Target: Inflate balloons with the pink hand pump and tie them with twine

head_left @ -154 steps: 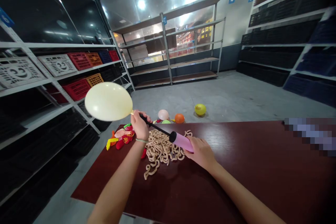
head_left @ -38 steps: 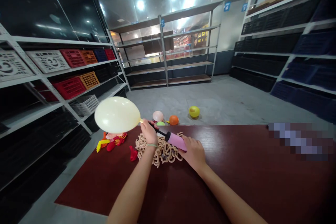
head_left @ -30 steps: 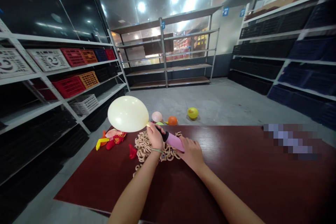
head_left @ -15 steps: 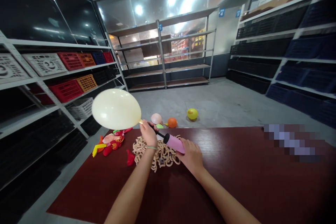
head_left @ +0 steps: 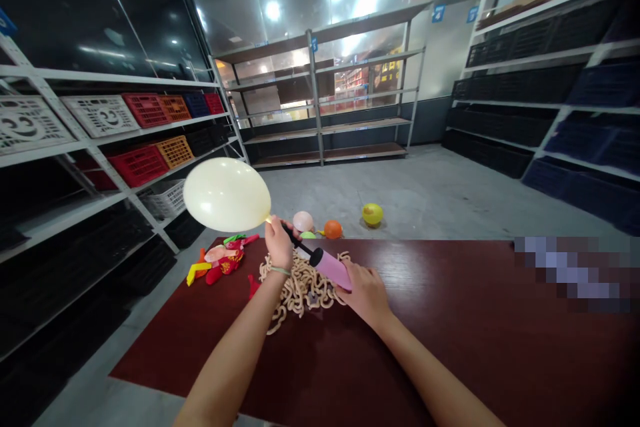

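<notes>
A large pale cream balloon point(head_left: 227, 194), inflated, hangs at the left above the table's far edge. My left hand point(head_left: 280, 243) is closed around its neck and the black end of a balloon pump. The pump has a pink barrel point(head_left: 332, 269) with a black collar, and a black rod runs from it to my left hand. My right hand point(head_left: 365, 293) is wrapped round the lower end of the barrel. Beneath the pump, beige curled strands point(head_left: 300, 290) lie in a heap on the table. A red uninflated balloon point(head_left: 253, 285) rests beside the heap, partly behind my left forearm.
Several limp coloured balloons point(head_left: 223, 259) lie at the left of the dark red table point(head_left: 440, 320). Beyond its far edge are a yellow balloon point(head_left: 373, 214), an orange balloon point(head_left: 333, 229) and a pink balloon point(head_left: 303, 221). Shelves with crates point(head_left: 139, 165) line the left side.
The view has shifted slightly, moving the background right. My left hand has moved a little up and away from the pump's collar, showing more black rod. Both hands keep their hold.
</notes>
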A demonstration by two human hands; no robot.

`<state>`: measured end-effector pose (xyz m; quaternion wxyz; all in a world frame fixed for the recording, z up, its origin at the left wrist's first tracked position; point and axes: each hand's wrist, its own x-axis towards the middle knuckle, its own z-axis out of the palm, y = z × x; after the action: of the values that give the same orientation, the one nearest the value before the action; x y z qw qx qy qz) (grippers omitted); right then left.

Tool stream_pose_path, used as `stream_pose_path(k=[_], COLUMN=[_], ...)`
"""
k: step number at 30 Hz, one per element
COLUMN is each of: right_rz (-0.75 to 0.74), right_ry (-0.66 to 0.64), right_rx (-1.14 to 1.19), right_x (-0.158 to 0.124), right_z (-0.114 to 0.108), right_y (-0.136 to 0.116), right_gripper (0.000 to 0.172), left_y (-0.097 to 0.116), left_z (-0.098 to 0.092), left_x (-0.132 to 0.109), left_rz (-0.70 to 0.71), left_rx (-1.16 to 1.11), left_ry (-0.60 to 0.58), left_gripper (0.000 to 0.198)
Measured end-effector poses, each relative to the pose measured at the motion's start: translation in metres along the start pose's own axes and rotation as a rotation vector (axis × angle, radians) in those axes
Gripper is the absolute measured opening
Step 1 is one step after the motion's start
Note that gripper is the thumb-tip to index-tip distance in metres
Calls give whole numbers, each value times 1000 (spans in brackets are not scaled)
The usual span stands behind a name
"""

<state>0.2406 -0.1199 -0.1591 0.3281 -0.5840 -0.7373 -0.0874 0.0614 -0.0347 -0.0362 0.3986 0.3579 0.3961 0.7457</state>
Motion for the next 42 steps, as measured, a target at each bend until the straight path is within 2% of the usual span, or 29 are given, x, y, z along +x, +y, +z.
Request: stream_pose_path(k=[4,7,11,15,18,20,24,29,33,38,42], right_rz=[23,56,111,123,80,41,29,20,-43,-88,-105], right_ry=[-25,-28,14,26,-7,-36,-57,-59,-84,-116,-136], right_rx=[-17,-26,-9,41,38,12,-9,-61,-99,-92,-44], right_x=[0,1,1,1,1,0,-2,-3,-2,-1,-1], right_z=[1,1,-1,-5,-4,-3,-2,-4,-7,-11,-14], right_y=[2,4,8,9,7,6,7,6,0,-5,-4], right_gripper=[50,51,47,44,49,51,50,51,56,57,51], left_y=[-3,-21,-45,-45,-34,-25,-3,15,8,-16,-33], left_z=[0,8,26,31,17,1,-37,-74,-82,-74,-75], left_x=[2,-19,-54,-62,-50,-37,-5,16,9,-8,-19], left_rz=[18,5,-17,-49,-87,-34,70,105,135,120,35], left_rx=[-49,-82,-85,-86,-58,-46,-74,2,40,30,67], left_ry=[132,198,151,56,0,45,230,198,187,131,80], left_gripper=[25,25,28,29,28,25,17,22,24,30,33])
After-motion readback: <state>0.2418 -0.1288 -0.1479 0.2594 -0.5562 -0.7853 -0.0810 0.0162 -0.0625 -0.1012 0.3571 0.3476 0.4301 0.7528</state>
